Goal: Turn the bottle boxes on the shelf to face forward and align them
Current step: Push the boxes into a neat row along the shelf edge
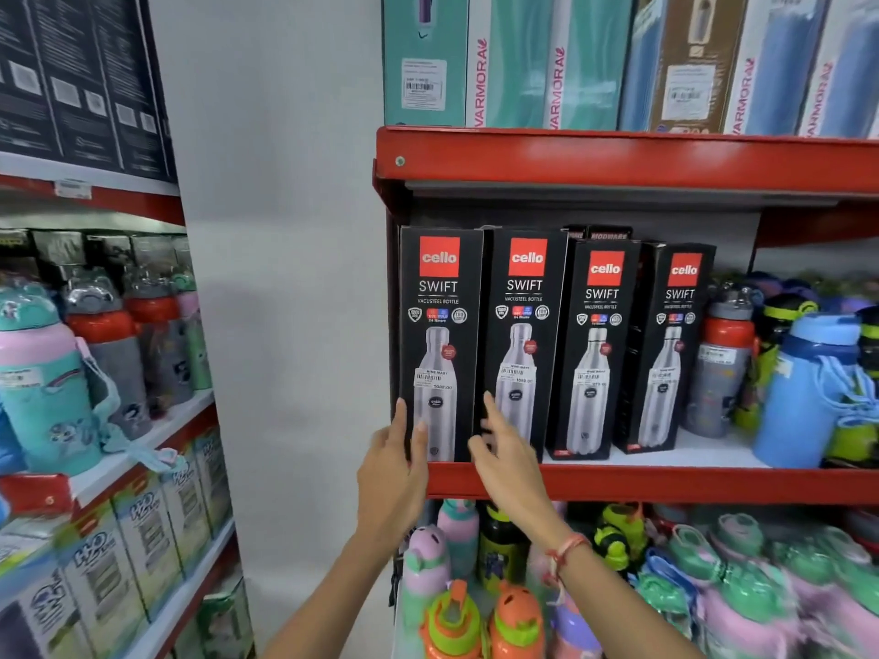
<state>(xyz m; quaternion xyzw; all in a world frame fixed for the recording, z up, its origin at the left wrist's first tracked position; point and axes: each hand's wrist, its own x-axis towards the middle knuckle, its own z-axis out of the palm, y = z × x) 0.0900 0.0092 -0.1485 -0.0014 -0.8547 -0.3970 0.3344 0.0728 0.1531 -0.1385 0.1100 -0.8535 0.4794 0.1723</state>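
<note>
Several black Cello Swift bottle boxes stand upright on the red shelf (666,482), fronts facing me. The leftmost box (440,325) and the second box (523,321) sit at the shelf's front edge; the third box (597,344) and the fourth box (666,344) stand a little further back. My left hand (397,461) rests its fingers on the lower left corner of the leftmost box. My right hand (506,449), slightly blurred, has spread fingers at the bottom of the second box, touching or just in front of it.
Loose kids' bottles (804,387) crowd the same shelf to the right of the boxes. Teal and blue Varmora boxes (518,59) fill the shelf above. Colourful bottles (456,611) pack the shelf below. A second rack (109,363) with bottles and cartons stands at left.
</note>
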